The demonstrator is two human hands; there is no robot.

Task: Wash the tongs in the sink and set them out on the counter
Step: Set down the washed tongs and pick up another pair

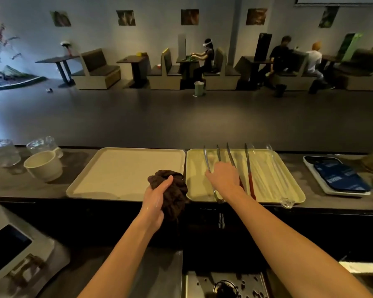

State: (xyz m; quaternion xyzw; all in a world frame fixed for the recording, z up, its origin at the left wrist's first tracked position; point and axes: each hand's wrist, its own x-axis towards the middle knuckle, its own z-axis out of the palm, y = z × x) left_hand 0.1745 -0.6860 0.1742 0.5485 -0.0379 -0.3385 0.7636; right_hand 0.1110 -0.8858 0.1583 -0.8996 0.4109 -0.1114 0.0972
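Note:
Two pairs of metal tongs lie on the right tray: a plain steel pair at the left and a red-handled pair beside it. My right hand reaches over the tray and rests on the tongs, covering their middles; whether its fingers curl round one is hidden. My left hand grips a bunched dark brown cloth at the counter's front edge, over the gap between the two trays. The sink shows at the bottom with dark specks around its drain.
An empty beige tray lies left of the tongs tray. A white cup and glassware stand at far left. A small tray with blue packets sits at right. A faucet tip hangs below the counter edge.

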